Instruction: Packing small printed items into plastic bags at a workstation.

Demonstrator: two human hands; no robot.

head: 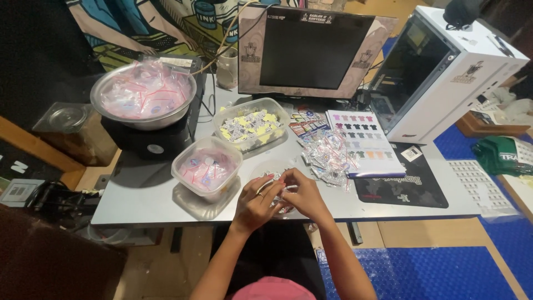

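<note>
My left hand and my right hand meet at the front edge of the grey table. Both pinch one small clear zip bag between the fingertips. A ring sits on my left hand. Just beyond my hands lies a loose pile of the same small clear bags. To the left of my left hand stands a clear plastic tub holding filled little bags with red strips.
A second clear tub holds yellow and white pieces. A metal bowl of bags rests on a black box at back left. A dark monitor, a white computer case, a colour chart card and a black mat sit behind and right.
</note>
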